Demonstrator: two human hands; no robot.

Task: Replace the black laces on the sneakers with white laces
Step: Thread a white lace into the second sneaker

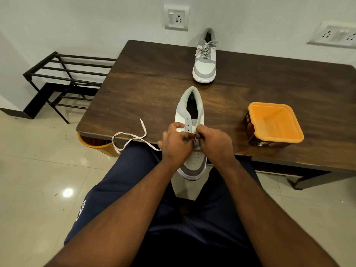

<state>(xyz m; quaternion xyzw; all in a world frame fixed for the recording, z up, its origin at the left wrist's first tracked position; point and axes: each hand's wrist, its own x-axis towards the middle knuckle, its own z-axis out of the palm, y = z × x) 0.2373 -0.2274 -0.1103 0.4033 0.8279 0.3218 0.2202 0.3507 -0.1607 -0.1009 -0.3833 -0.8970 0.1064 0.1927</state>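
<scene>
— White and grey, the near sneaker: where is it?
— On the near edge of the dark wooden surface, toe hanging over the edge toward the person's lap, heel pointing away. Its upper eyelets are bare.
— And the hands?
— Both are over the lower eyelets. The left hand has a narrow grip, fingers curled in and pinching at the eyelet row. The right hand does the same on the other side. What sits between the fingertips is too small to make out.
— The white lace?
— It trails out left from under the left hand, loops on the surface edge, and one end dangles below it, while the other tip lies on the wood.
— Anything beside the shoe?
— An orange tub with a brown label, well to the right.
— Further back?
— The second sneaker stands near the far edge, toe toward the person, laced with a pale lace. Left of the surface is a black metal rack on the floor.
</scene>
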